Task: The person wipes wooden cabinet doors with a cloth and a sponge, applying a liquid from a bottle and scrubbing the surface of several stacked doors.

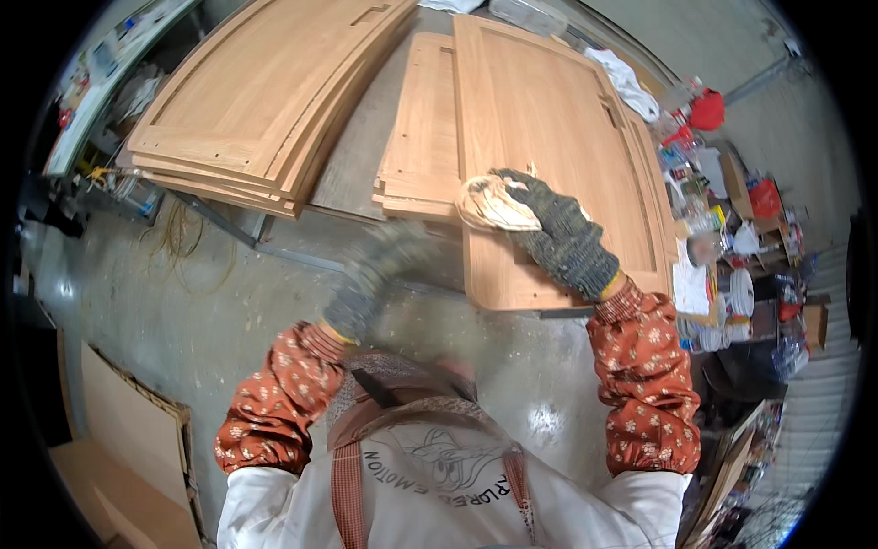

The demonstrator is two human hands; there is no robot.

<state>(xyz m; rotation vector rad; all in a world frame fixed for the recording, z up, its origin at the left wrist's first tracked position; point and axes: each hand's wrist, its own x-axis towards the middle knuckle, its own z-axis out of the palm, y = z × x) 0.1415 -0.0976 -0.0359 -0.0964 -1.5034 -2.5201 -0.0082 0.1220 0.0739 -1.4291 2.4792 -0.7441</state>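
Note:
In a dark grey knit glove, my right hand (567, 233) grips a bunched cream cloth (498, 203). The cloth rests against the left edge of a framed wooden panel (549, 110), the top one of a stack on the right. My left hand (380, 274), gloved alike, is smeared by motion, so its fingers cannot be read. It hangs in front of the table's near edge, just below a lower wooden panel (421, 137) that sticks out to the left of the top one.
Another stack of wooden panels (265, 101) lies on the table's left side. Bottles, tubs and bags crowd a bench on the right, including a red bag (706, 110). Looped straps (181, 238) lie on the floor at left, and boards (128, 421) lean at lower left.

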